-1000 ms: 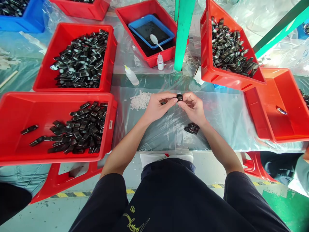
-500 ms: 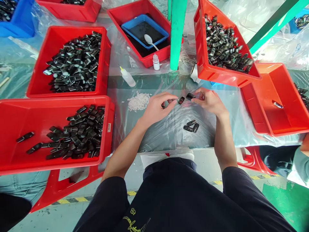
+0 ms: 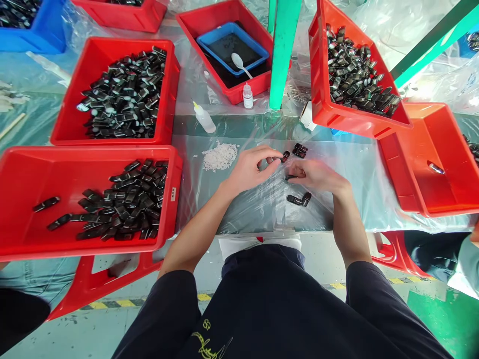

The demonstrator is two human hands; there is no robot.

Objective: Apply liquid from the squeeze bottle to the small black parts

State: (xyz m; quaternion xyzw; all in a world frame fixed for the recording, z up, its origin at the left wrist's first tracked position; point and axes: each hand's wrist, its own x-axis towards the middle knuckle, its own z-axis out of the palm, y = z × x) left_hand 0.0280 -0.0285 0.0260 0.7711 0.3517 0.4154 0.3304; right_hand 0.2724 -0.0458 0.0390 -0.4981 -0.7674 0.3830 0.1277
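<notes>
**Right hand pinches a small black piece beside the curled left hand**

Nearest is the person's dark shirt [image 3: 277, 309], with yellow stitching on its front; beyond it runs the table [image 3: 254, 214], covered in clear plastic; near its edge lie two loose black pieces [image 3: 294, 200], set at different angles. To the left stands a long red bin [image 3: 93, 252], its dark pieces [image 3: 129, 202] heaped mostly toward the right end.

Past the loose pair is the right hand [image 3: 314, 174], somewhat blurred; its thumb and fingers are drawn together on a black piece [image 3: 289, 176], above or at the plastic; just to the left and slightly farther off is the left hand [image 3: 254, 167], thumb and forefinger curved until their tips nearly meet; these tips are at the near end of another black piece [image 3: 286, 155], though whether they grip it I cannot tell; something dark shows in the hollow of that hand, too hidden to make out.

Just beyond the fingers a small group of black pieces [image 3: 300, 150] lies side by side; left of the left hand is a pile of white bits [image 3: 220, 155]; well to the right, a low red bin [image 3: 413, 194] holds one piece.

Farther back lies a squeeze bottle [image 3: 204, 119] with a yellow tip; beyond it stands a small bottle [image 3: 248, 98]; farthest, beside a green post [image 3: 285, 55], a blue tray [image 3: 215, 56] sits inside a red bin, a white spoon [image 3: 237, 61] resting across its edge.
</notes>
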